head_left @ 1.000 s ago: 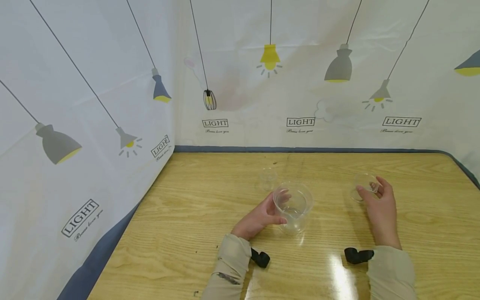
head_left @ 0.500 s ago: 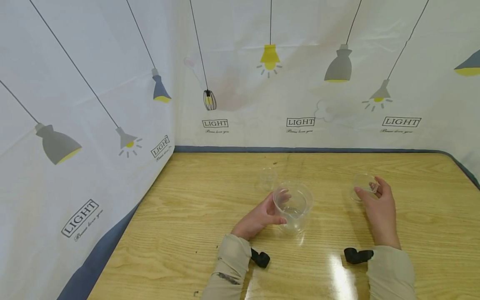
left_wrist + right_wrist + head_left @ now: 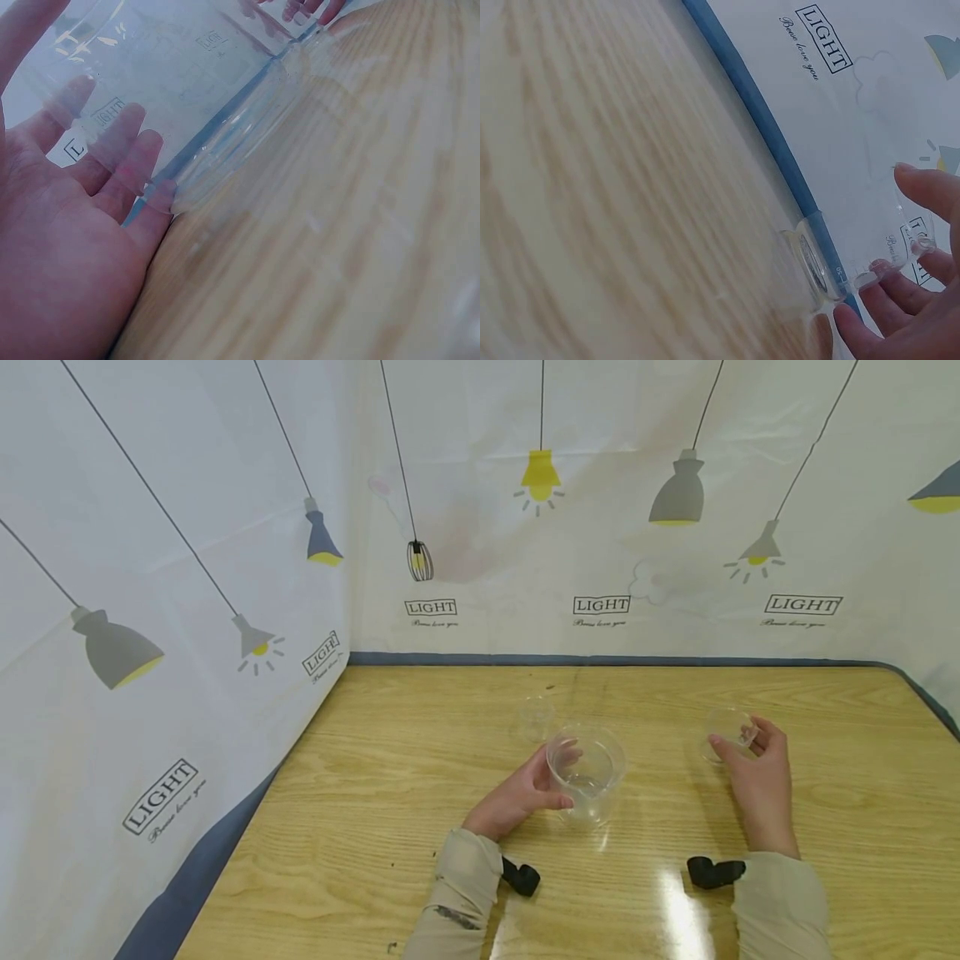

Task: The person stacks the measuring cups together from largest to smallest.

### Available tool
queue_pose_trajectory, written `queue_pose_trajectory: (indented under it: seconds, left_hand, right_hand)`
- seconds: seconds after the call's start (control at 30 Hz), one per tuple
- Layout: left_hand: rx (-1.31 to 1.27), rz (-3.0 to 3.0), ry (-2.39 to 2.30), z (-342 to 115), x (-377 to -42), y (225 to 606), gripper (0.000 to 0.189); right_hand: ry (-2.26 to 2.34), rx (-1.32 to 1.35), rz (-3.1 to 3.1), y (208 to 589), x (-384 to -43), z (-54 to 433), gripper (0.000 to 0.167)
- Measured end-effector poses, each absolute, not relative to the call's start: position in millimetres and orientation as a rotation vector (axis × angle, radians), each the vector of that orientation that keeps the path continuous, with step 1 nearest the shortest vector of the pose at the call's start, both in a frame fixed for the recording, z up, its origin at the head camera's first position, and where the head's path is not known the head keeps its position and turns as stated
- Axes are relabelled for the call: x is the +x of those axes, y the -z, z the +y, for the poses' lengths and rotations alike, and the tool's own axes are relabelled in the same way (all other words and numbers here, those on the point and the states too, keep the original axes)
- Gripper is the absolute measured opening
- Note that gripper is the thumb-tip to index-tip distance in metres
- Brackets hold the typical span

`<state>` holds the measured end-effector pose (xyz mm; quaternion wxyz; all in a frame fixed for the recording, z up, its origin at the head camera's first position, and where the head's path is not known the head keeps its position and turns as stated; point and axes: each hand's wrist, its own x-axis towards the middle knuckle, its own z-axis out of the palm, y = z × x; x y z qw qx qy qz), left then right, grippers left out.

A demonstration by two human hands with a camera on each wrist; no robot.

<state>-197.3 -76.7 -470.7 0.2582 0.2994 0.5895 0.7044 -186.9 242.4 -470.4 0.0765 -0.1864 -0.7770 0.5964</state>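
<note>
A large clear beaker (image 3: 592,777) stands upright near the middle of the table. My left hand (image 3: 513,797) holds it from the left side, thumb in front and fingers round the back; in the left wrist view the fingers show through its wall (image 3: 217,82). Farther right, my right hand (image 3: 765,781) holds a smaller clear beaker (image 3: 723,727) between thumb and fingers. The right wrist view shows small printed marks on this smaller beaker (image 3: 821,255), whose base is at the tabletop. A third, small clear vessel (image 3: 536,718) stands behind the large beaker.
The wooden table (image 3: 360,793) meets a white sheet (image 3: 487,527) printed with hanging lamps at the back and left. Its blue border (image 3: 637,658) runs along the back edge. A black camera mount sits at each wrist.
The right hand has shifted very slightly, with the smaller beaker staying in nearly the same place. The left hand and the large beaker have not visibly moved.
</note>
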Motion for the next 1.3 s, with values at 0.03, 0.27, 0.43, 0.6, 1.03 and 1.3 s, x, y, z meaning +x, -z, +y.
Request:
queue_pose_trajectory:
  seconds: [0.03,0.27,0.43,0.6,1.03,1.3]
  left_hand:
    - [0.812,1.595,-1.912,-76.7,-197.2,470.7,0.08]
    - [0.813,1.582,-1.92,-76.2,-196.9,470.4,0.077]
    - [0.805,1.598,-1.913,-76.3,-196.4,470.2,0.076]
    - [0.806,1.602,-1.911,-76.4,-196.0,470.0,0.076]
    - [0.796,1.601,-1.921,-76.3,-195.5,469.3,0.079]
    - [0.804,1.584,-1.928,-76.1,-194.6,467.8,0.078]
  right_hand:
    - [-1.792,-0.559,-2.324,470.7,-187.0,242.5,0.082]
    - [-1.793,-0.559,-2.308,469.9,-186.1,241.5,0.082]
    - [-1.756,-0.557,-2.351,470.7,-186.9,241.8,0.083]
    - [-1.741,-0.537,-2.372,470.5,-187.4,241.8,0.084]
    - [-1.757,-0.521,-2.364,469.6,-185.6,241.1,0.082]
    - [-1.779,-0.515,-2.359,470.7,-185.6,241.7,0.082]
